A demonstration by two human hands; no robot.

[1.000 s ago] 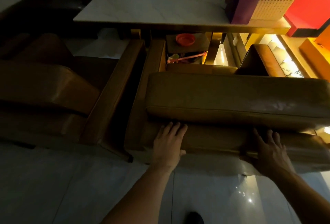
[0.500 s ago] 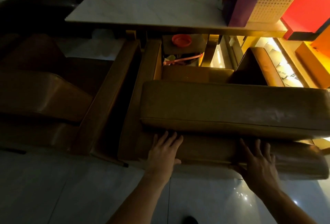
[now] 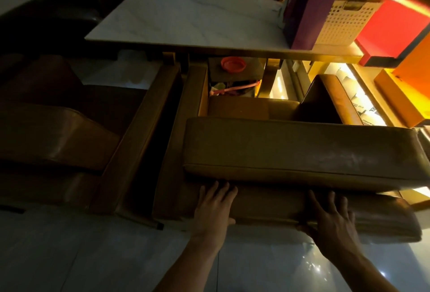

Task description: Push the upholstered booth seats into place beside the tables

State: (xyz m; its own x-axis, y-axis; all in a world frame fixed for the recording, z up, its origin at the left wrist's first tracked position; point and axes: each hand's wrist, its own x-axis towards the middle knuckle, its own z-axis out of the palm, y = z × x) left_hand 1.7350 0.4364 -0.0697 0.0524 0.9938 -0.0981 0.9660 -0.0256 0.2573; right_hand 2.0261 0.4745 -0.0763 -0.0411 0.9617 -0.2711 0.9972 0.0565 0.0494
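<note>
A tan upholstered booth seat [image 3: 297, 152] stands before me, its padded backrest top facing up and its seat cushion reaching under the white marble table [image 3: 186, 19]. My left hand [image 3: 215, 206] presses flat on the lower back panel of the seat, fingers straight. My right hand [image 3: 331, 218] presses the same panel further right, fingers spread, thumb at the panel's lower edge. A second, darker brown booth seat [image 3: 58, 138] stands to the left, with a dark gap between the two.
On the table's right end stand a purple bag [image 3: 304, 17], a white perforated basket [image 3: 342, 24] and a red box [image 3: 393, 28]. An orange lid [image 3: 233, 64] lies on a low shelf under the table. Glossy tiled floor [image 3: 93, 256] lies below me.
The seat and table have shifted lower in the view over the second. Both hands stay flat on the seat's back panel.
</note>
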